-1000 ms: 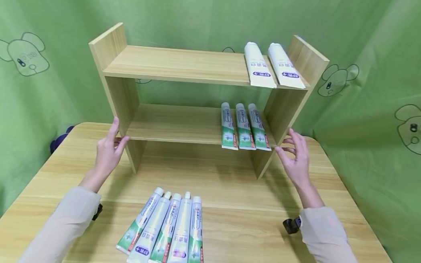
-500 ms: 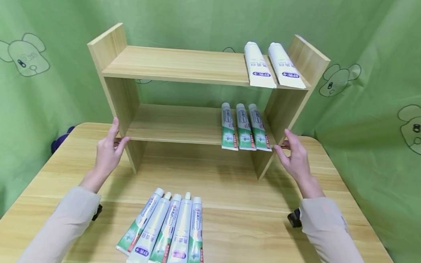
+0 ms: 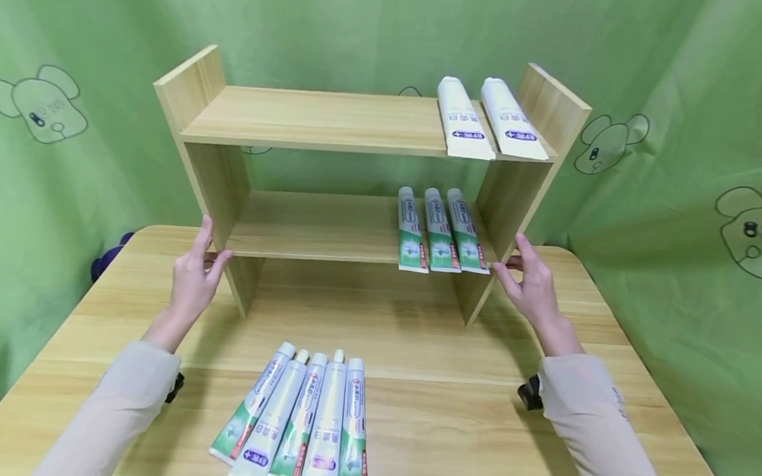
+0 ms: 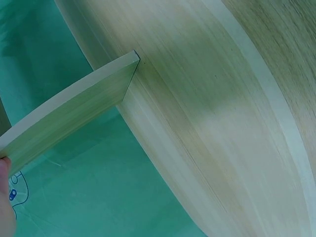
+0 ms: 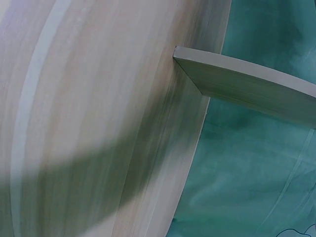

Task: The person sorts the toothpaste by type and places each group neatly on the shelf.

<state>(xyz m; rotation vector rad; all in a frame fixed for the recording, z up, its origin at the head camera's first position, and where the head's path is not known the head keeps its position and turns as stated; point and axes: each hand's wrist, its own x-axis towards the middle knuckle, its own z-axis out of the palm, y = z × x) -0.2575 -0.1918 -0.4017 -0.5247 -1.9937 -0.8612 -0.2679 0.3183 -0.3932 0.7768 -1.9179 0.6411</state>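
Note:
A two-tier wooden shelf (image 3: 323, 118) stands on the table. My left hand (image 3: 193, 281) holds its left side panel at middle-board height, thumb at the front edge and fingers on the outer face. On the other side my right hand (image 3: 533, 291) grips the right side panel in the same way; its other fingers are partly hidden. Two white toothpaste tubes (image 3: 465, 119) lie at the right of the top board. Three green-and-white toothpaste tubes (image 3: 441, 231) lie on the middle board. The left wrist view catches a fingertip (image 4: 4, 173) at a board's edge (image 4: 74, 94).
Several toothpaste tubes (image 3: 304, 422), green-and-white and white mixed, lie fanned side by side on the wooden table (image 3: 435, 416) in front of the shelf. A green curtain (image 3: 341, 24) hangs behind and along both sides. Something purple (image 3: 108, 256) shows past the table's left edge.
My right hand has shifted slightly left, closing in on the right side panel. The left hand keeps its hold, and the tubes lie as before. The head view has shifted a little.

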